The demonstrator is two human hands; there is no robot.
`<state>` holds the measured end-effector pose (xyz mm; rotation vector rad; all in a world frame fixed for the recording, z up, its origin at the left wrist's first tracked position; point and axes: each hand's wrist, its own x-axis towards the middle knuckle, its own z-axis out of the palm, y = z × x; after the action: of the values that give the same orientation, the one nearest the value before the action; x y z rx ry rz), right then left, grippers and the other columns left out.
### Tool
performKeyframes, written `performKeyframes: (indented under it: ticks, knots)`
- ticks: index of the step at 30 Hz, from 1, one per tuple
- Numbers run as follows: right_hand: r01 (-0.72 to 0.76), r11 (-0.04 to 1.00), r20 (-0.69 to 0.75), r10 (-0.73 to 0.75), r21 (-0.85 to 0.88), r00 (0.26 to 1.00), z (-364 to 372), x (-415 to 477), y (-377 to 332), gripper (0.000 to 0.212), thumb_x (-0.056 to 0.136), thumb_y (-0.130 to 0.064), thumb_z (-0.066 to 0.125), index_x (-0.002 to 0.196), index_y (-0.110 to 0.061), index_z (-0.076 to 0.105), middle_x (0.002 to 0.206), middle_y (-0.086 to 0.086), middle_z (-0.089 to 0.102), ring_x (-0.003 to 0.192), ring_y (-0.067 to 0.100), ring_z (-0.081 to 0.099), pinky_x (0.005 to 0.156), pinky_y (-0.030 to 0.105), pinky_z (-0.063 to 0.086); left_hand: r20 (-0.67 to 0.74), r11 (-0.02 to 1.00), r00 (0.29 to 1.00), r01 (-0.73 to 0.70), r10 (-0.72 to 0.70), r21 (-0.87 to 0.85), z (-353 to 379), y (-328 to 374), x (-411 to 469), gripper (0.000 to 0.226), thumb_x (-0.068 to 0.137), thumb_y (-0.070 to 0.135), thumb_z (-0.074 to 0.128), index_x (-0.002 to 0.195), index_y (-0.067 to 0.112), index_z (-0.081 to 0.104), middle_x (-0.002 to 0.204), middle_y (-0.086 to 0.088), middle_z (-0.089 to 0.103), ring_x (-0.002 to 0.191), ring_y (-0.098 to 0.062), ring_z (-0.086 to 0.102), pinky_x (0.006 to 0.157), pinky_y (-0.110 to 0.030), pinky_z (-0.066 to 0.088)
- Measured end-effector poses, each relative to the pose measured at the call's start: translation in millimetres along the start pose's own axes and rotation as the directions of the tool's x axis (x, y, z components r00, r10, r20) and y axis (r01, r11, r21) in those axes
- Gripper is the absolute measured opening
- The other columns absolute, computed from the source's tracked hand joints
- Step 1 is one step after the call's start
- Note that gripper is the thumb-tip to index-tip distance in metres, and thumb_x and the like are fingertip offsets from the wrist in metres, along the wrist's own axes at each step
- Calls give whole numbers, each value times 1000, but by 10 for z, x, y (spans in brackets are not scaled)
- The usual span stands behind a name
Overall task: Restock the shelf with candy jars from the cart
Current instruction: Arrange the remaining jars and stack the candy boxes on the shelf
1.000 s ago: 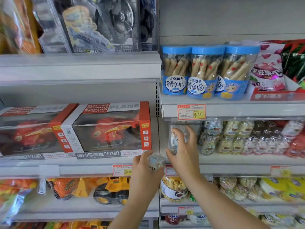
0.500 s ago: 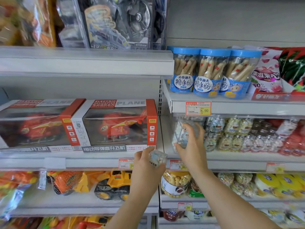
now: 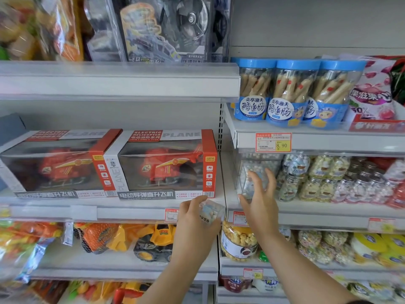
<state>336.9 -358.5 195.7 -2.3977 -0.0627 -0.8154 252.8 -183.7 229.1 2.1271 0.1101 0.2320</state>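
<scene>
My right hand has its fingers spread and relaxed in front of the clear jar at the left end of the middle shelf. A second ago those fingers were curled over that jar, and now they hold nothing. I cannot tell whether my fingertips still brush the plastic. I judge this jar is placed, standing upright just left of the row of small jars that fills the shelf to the right. My left hand has hardly moved. It grips a second candy jar, small and clear with pale sweets inside, near me and just below and left of the shelf lip, beside the price tags. That one looks to be next, and the free space seems to be at the near left corner, close to the jar just placed, so it could get knocked. Farther left sit the red toy helicopter boxes, and above right stand the blue-lidded jars. The cart is out of sight.
</scene>
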Motion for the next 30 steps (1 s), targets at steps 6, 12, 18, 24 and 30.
performKeyframes:
  ticks: [6,12,18,24,30]
  knots:
    - [-28,999,53,30,-35,998,13,72,-7,77,81,-17,78,141,-38,35,162,0,7,81,19,65,56,32,54,3,1000,1000,15,-15,-6,19,35,35,59,87,29,69,139,36,43,120,15,33,99,-16,61,79,-30,58]
    - [14,999,114,-9,-47,993,-57,119,-5,85,84,-24,77,149,-39,25,164,-2,-1,107,22,63,73,34,58,8,999,1000,0,0,-35,68,105,91,58,86,30,70,137,34,44,122,12,37,102,-17,61,84,-35,58]
    - [-2,982,91,-15,187,996,-495,97,-11,93,88,-34,72,156,-38,8,163,-6,14,146,19,28,108,42,44,13,992,998,-54,55,-113,103,300,67,55,88,30,72,136,35,45,128,13,41,84,16,56,63,-6,46]
    - [-219,844,460,-36,489,887,-995,-223,-129,67,77,-55,76,134,-56,40,137,-29,46,125,-7,47,98,22,48,25,944,995,-81,94,-319,298,583,7,48,84,37,76,124,42,51,129,17,44,93,28,42,68,1,41]
    - [-259,765,319,75,589,945,-1044,-75,-73,70,64,-58,79,125,-51,45,122,-31,56,114,-6,56,98,27,50,8,888,965,-238,262,-394,492,756,-18,34,99,17,57,123,41,53,130,13,47,110,21,44,78,2,40]
